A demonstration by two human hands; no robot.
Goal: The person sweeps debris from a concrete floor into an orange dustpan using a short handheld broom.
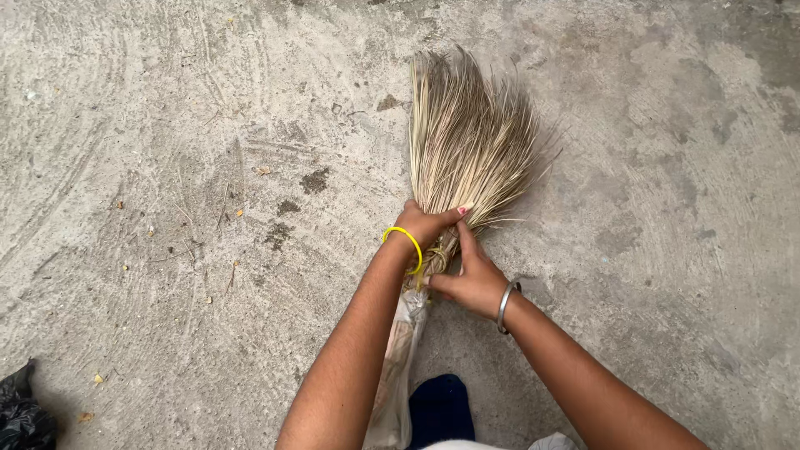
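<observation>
A hand broom of thin dry sticks (468, 137) points away from me, its bristles fanned out over the concrete ground. My left hand (429, 223), with a yellow bangle on the wrist, grips the bundle just above its bound neck. My right hand (473, 279), wearing a silver bangle, holds the neck from the right side, fingers around the binding. The handle end (400, 367) is wrapped in clear plastic and runs down between my forearms.
Rough grey concrete ground (167, 167) with dark damp patches and small bits of dry litter on the left. A black plastic bag (21, 412) lies at the bottom left corner. A dark blue cloth (440, 408) shows below my arms.
</observation>
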